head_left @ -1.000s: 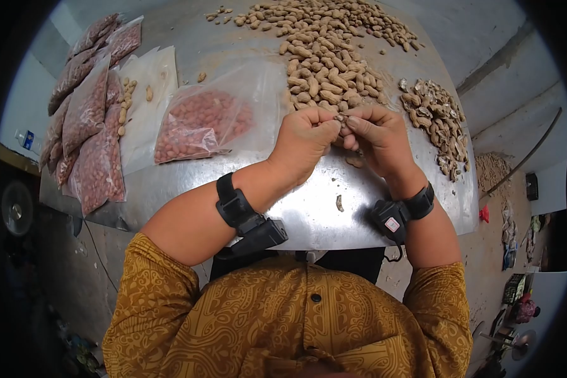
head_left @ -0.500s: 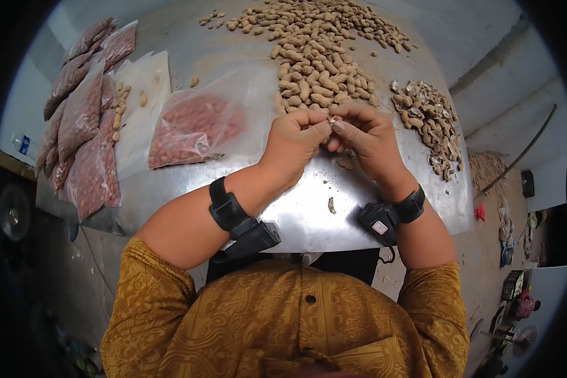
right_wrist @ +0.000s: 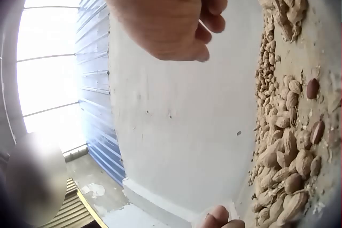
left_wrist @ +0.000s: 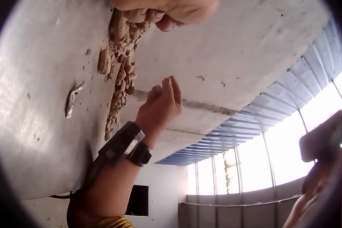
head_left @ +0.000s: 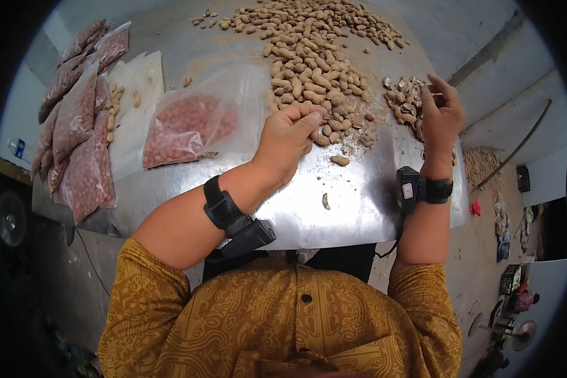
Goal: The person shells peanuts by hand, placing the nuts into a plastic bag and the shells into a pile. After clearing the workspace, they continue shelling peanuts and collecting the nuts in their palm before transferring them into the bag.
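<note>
My left hand (head_left: pixel 285 142) is at the near edge of the unshelled peanut pile (head_left: pixel 315 72), thumb and forefinger pinched together on a peanut mostly hidden by the fingertips. Out to the right, my right hand (head_left: pixel 443 116) hovers over the heap of broken peanut shells (head_left: pixel 404 104), fingers loosely bent and parted from the thumb. In the right wrist view its fingers (right_wrist: pixel 214 11) curl in the air, with nothing visible in them. Two loose red kernels, one a peanut kernel (right_wrist: pixel 313 88), lie beside the pile. A single peanut (head_left: pixel 340 160) rests in front of it.
A clear bag of red kernels (head_left: pixel 189 129) lies left of the pile. Farther left are several filled bags (head_left: pixel 75 126) and flat empty bags (head_left: pixel 135 94) with a few peanuts on top. A shell scrap (head_left: pixel 326 201) lies near the front of the metal table (head_left: pixel 283 230).
Both hands were together at a peanut, which showed cracked half a second ago. My right hand has since parted from the left and moved right, over the shells; the left stays pinched.
</note>
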`<state>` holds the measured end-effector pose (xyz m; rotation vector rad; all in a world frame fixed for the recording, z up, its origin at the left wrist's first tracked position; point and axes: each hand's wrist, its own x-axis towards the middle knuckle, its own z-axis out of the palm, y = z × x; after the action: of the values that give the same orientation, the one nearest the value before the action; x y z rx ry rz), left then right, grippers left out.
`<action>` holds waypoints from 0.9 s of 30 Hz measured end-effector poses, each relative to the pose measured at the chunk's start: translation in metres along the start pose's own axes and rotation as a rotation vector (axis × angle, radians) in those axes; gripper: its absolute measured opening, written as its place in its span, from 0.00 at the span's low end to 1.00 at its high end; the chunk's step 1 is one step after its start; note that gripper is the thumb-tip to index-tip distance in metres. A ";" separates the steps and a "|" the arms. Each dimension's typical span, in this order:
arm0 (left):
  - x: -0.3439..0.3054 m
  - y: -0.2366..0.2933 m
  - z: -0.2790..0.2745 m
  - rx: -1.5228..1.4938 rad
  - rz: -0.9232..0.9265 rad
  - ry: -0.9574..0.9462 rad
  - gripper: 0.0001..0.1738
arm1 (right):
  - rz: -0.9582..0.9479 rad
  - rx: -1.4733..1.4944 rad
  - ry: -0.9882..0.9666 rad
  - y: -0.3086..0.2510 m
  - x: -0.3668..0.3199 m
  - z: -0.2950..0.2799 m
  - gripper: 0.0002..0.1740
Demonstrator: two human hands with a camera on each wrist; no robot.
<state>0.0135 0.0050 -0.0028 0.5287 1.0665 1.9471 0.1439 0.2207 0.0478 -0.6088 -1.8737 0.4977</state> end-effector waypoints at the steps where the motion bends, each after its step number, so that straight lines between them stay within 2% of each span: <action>1: 0.001 0.000 -0.001 -0.013 -0.014 -0.004 0.09 | 0.006 0.039 -0.136 -0.002 -0.002 0.002 0.09; 3: 0.002 0.000 -0.003 -0.035 -0.041 -0.015 0.10 | 0.017 0.116 -0.405 -0.004 -0.009 0.006 0.08; 4: 0.002 0.001 -0.003 -0.032 -0.040 -0.012 0.10 | -0.018 0.048 -0.500 -0.006 -0.009 0.008 0.07; 11: 0.003 -0.004 -0.002 -0.023 -0.043 -0.049 0.12 | -0.160 -0.212 -0.819 0.002 -0.022 0.027 0.08; 15: 0.002 -0.002 -0.001 -0.021 -0.044 -0.030 0.12 | -0.089 -0.174 -0.817 -0.001 -0.022 0.026 0.07; 18: 0.002 -0.003 -0.001 -0.016 -0.050 -0.028 0.12 | 0.070 -0.064 -0.845 -0.022 -0.024 0.022 0.06; 21: 0.000 -0.002 0.002 0.068 -0.019 -0.078 0.13 | -0.111 -0.086 -0.854 -0.019 -0.031 0.028 0.05; 24: -0.004 0.001 0.010 0.214 -0.033 -0.086 0.15 | -0.096 -0.139 -0.888 -0.018 -0.032 0.032 0.05; 27: -0.004 -0.001 0.008 0.161 -0.059 -0.136 0.17 | -0.104 -0.195 -0.912 -0.021 -0.030 0.031 0.05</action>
<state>0.0220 0.0057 0.0013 0.6998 1.1445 1.7567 0.1204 0.1838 0.0270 -0.4278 -2.8268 0.5797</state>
